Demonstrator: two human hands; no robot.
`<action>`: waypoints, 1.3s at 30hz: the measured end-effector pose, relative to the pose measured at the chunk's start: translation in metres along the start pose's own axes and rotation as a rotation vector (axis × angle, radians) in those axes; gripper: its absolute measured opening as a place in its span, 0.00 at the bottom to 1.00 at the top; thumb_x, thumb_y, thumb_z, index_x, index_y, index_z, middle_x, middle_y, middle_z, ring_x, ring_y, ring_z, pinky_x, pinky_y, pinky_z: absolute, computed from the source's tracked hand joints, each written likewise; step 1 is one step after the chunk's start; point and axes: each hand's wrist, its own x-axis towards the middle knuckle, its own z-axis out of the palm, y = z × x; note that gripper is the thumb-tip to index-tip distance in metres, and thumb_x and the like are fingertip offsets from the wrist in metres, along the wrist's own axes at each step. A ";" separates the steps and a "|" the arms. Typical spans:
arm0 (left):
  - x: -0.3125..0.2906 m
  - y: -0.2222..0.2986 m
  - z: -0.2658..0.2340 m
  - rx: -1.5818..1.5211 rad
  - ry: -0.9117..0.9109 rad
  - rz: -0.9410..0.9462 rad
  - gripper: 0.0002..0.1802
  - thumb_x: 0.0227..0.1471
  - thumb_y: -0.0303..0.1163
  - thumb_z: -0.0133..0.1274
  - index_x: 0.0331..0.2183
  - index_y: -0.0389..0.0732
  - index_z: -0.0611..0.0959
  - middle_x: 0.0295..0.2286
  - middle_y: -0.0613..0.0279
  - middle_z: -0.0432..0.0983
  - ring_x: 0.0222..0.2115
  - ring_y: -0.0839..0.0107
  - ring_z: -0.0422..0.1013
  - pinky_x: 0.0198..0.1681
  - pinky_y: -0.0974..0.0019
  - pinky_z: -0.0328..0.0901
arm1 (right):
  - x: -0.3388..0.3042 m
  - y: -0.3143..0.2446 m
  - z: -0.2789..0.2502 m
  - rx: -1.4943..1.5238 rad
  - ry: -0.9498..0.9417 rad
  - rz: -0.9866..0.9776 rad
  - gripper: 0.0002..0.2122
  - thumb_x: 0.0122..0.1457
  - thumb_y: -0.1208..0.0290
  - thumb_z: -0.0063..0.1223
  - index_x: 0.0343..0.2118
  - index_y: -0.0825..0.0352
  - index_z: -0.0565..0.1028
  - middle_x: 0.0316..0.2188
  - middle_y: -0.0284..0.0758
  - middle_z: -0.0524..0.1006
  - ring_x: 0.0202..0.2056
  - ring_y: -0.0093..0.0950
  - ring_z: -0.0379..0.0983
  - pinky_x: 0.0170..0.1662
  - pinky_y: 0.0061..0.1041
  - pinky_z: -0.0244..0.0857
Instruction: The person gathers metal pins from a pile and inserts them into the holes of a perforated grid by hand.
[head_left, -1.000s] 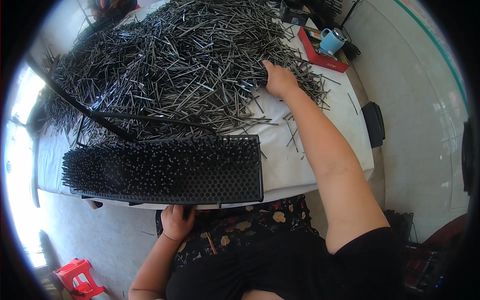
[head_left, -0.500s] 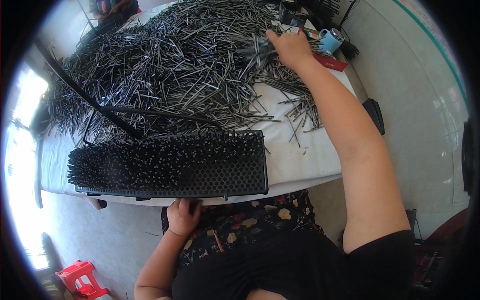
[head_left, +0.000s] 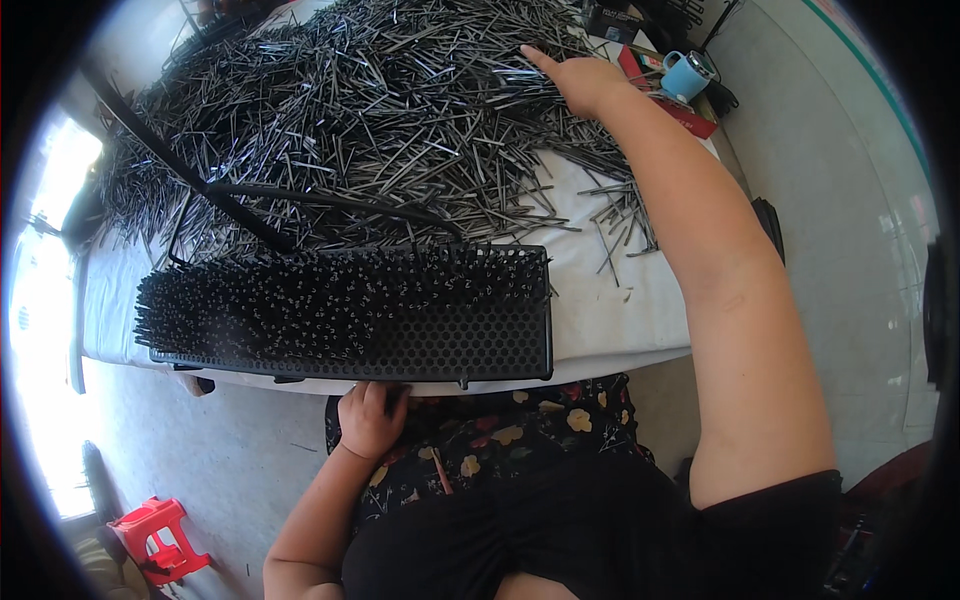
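A large heap of thin, dark grey, shiny sticks (head_left: 400, 110) covers much of the table. At the heap's right side, my right hand (head_left: 590, 85) reaches in from above with its index finger stretched out along the sticks; the other fingers are mostly hidden. Near me stands a long black tray (head_left: 470, 345) with a honeycomb of holes. Upright black sticks (head_left: 260, 310) fill its left part and back rows, while bare holes show at the front right. My left hand (head_left: 370, 420) is at the tray's front edge, fingers curled, tips hidden under the rim.
A black bar frame (head_left: 205, 188) rises behind the tray. Loose sticks lie on the white tablecloth (head_left: 590, 320) at right. A light blue mug (head_left: 685, 75) and a red box (head_left: 690, 118) stand at the far right. A red stool (head_left: 160, 540) is on the floor at lower left.
My right hand has shifted slightly on the heap, and the blurred sticks beside its fingers no longer show as blurred. The left hand stays at the tray edge. The whole view has tilted slightly.
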 end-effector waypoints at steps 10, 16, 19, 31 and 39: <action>0.007 -0.004 -0.003 -0.076 0.013 0.013 0.11 0.41 0.28 0.65 0.25 0.39 0.78 0.18 0.57 0.74 0.17 0.58 0.72 0.20 0.61 0.66 | -0.037 -0.012 0.063 1.738 0.680 0.336 0.20 0.44 0.79 0.63 0.42 0.70 0.70 0.24 0.33 0.76 0.17 0.23 0.70 0.21 0.24 0.65; 0.009 -0.002 0.001 -0.080 0.022 -0.006 0.10 0.41 0.27 0.65 0.26 0.39 0.78 0.17 0.58 0.73 0.16 0.60 0.71 0.20 0.62 0.65 | -0.048 -0.035 0.110 1.740 0.971 0.380 0.22 0.42 0.80 0.66 0.41 0.67 0.69 0.31 0.30 0.77 0.33 0.22 0.74 0.39 0.22 0.68; 0.009 0.000 -0.001 -0.069 0.016 -0.017 0.11 0.41 0.27 0.65 0.26 0.39 0.78 0.17 0.59 0.73 0.16 0.60 0.71 0.20 0.62 0.65 | -0.050 -0.053 0.119 1.599 1.008 0.307 0.26 0.41 0.78 0.66 0.45 0.66 0.66 0.33 0.30 0.76 0.32 0.21 0.72 0.39 0.21 0.67; 0.006 -0.006 0.003 -0.071 0.023 -0.004 0.11 0.40 0.27 0.65 0.27 0.40 0.79 0.19 0.57 0.74 0.17 0.57 0.72 0.20 0.61 0.66 | -0.043 -0.043 0.105 1.485 0.948 0.169 0.35 0.42 0.78 0.62 0.57 0.66 0.60 0.38 0.34 0.77 0.35 0.22 0.75 0.42 0.21 0.69; 0.009 -0.003 -0.001 -0.077 0.030 0.003 0.10 0.41 0.28 0.65 0.26 0.39 0.78 0.17 0.58 0.73 0.16 0.59 0.71 0.20 0.62 0.65 | -0.032 -0.050 0.126 1.579 0.845 0.425 0.29 0.40 0.76 0.63 0.50 0.69 0.67 0.39 0.36 0.77 0.39 0.27 0.74 0.47 0.23 0.67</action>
